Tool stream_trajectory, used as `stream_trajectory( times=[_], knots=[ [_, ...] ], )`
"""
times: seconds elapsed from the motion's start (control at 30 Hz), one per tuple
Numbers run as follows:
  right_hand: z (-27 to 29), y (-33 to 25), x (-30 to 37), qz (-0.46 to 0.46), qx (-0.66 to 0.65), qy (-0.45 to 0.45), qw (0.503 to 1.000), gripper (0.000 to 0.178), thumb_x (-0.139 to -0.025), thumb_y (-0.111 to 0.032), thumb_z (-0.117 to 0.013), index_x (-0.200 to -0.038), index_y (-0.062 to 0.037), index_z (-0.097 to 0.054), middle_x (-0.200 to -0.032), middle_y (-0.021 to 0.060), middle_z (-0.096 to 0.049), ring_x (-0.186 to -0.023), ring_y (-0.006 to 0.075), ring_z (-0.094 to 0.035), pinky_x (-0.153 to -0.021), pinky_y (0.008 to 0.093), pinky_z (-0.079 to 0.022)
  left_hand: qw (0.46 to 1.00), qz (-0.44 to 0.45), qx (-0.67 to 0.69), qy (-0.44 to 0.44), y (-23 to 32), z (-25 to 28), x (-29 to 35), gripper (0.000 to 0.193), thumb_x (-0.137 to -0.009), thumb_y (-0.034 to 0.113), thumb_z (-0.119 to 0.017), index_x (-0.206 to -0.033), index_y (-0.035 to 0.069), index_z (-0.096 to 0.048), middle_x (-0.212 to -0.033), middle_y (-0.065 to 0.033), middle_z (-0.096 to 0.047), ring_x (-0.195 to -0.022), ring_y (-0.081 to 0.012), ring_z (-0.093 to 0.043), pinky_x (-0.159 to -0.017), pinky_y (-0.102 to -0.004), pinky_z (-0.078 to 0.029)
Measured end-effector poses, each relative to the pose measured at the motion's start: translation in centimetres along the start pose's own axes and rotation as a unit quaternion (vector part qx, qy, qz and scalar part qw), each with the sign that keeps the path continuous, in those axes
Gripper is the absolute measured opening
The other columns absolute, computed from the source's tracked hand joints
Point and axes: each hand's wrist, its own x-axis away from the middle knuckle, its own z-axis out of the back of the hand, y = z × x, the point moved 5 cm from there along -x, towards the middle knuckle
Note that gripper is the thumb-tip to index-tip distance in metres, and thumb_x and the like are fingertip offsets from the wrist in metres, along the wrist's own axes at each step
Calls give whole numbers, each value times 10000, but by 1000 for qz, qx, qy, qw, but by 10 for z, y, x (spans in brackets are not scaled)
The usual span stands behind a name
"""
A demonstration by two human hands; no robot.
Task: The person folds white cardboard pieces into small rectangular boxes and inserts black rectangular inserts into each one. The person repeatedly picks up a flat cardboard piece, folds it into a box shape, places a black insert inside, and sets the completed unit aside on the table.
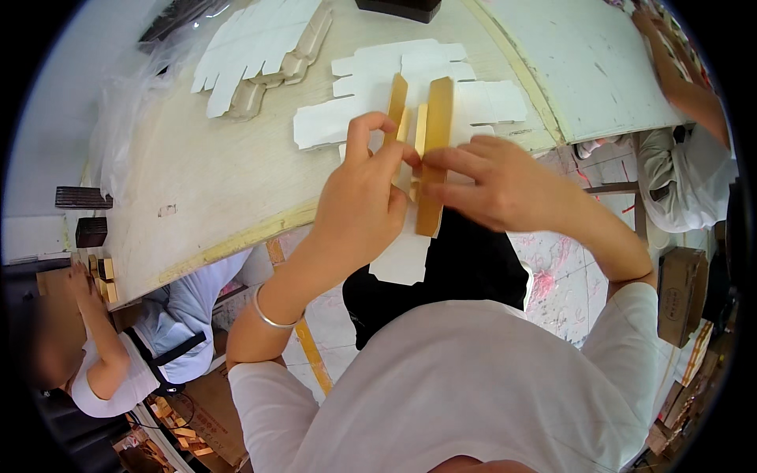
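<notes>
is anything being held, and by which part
A gold card piece: the right hand has fingers on its right panel, partway along; the left hand touches its left panel and middle. Whether either pinches cannot be told.

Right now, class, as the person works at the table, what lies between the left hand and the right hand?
The head view shows gold-coloured panels between the left hand and the right hand, fingers of both hands at them.
</notes>
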Motion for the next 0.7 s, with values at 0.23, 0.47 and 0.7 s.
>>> stream_trajectory(
  times=[0.23, 0.47, 0.7],
  knots=[
    [-3, -7, 10, -58, -97, 96, 989, 302, -717, -172, -767, -907, -48, -568, -1042, 120, -541, -839, 292, -555, -731, 386, -462, 987, -70, 77, -125, 3, 15, 11, 303, -719, 14, -691, -1015, 24, -628, -1289, -113, -431, -926, -191, -561, -688, -275, -477],
    [2, 9, 0, -86, -256, 105, 957, 240, -696, 24, -730, -712, -19, -495, -949, 116, -520, -790, 278, -512, -657, 330, -439, 984, -101, 70, -125, -2, 20, 15, 337, -679, 5, -760, -988, 19, -627, -1062, -72, -604, -814, -165, -589, -671, -264, -503],
    [-9, 9, -8, -112, -236, 16, 965, 252, -740, 7, -705, -896, -28, -511, -922, 100, -507, -904, 287, -517, -736, 364, -449, 996, 24, 83, -31, 4, -6, 13, 192, -710, 63, -755, -786, 48, -579, -774, -44, -587, -713, -219, -604, -604, -313, -458]
  ],
)
